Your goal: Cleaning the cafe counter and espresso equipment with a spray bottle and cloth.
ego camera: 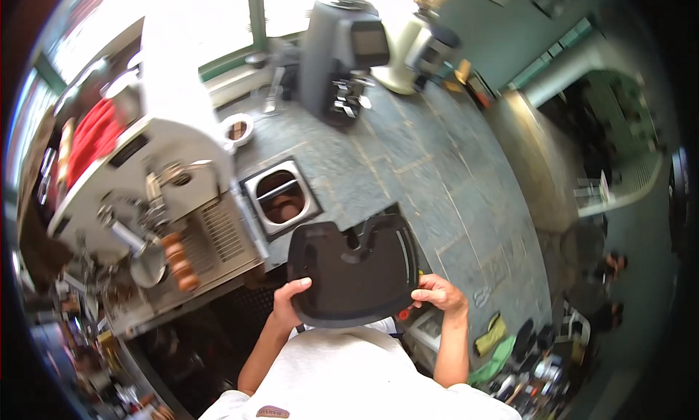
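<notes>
A dark plastic tray [349, 278] with a raised rim and a notch in its far edge is held level in front of my body. My left hand [289, 300] grips its left side, thumb on top. On the opposite side, my right hand [442, 294] pinches the tray's edge between thumb and fingers. Just beyond the tray, a knock box with a steel rim [254, 197] and a crossbar is set into the counter. Its inside is dark, with brownish matter at the bottom. The tray looks bare on top.
An espresso machine [188, 133] stands at left, its wooden portafilter handle [177, 261] jutting towards me beside a steel pitcher [148, 267]. A black coffee grinder [327, 59], a pale grinder [401, 65] and a white cup [248, 126] stand on the stone-tiled counter [475, 201]. Cloths [491, 335] lie at right.
</notes>
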### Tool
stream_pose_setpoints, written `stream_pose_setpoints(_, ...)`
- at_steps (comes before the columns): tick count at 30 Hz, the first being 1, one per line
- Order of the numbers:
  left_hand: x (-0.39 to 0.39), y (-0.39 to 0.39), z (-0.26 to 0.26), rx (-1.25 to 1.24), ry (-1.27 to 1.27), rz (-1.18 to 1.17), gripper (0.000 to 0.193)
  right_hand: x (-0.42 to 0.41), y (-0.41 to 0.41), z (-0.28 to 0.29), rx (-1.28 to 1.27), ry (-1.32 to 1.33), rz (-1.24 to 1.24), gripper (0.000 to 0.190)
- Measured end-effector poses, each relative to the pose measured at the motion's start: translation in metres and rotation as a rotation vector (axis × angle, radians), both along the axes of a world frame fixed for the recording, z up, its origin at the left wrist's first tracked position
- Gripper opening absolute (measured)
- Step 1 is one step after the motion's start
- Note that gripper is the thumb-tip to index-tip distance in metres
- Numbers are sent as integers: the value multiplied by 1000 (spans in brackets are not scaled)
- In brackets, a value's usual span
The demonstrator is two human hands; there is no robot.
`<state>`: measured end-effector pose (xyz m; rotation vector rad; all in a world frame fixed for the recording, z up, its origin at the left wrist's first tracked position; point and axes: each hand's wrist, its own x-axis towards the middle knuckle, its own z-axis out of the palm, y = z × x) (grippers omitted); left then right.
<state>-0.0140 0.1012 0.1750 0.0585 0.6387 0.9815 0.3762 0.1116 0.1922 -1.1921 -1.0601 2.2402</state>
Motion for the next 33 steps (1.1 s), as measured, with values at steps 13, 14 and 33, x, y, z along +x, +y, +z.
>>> stream_pose_setpoints(13,186,39,-4,68,-363,-435,86,55,-191,-48,5,40,-601,25)
stream_pose_setpoints(14,199,33,-4,139,-344,-456,89,65,-203,-57,-19,18,-646,27)
stream_pose_setpoints(33,290,8,27,135,-468,-466,82,206,-344,12,531,-892,-1692,32)
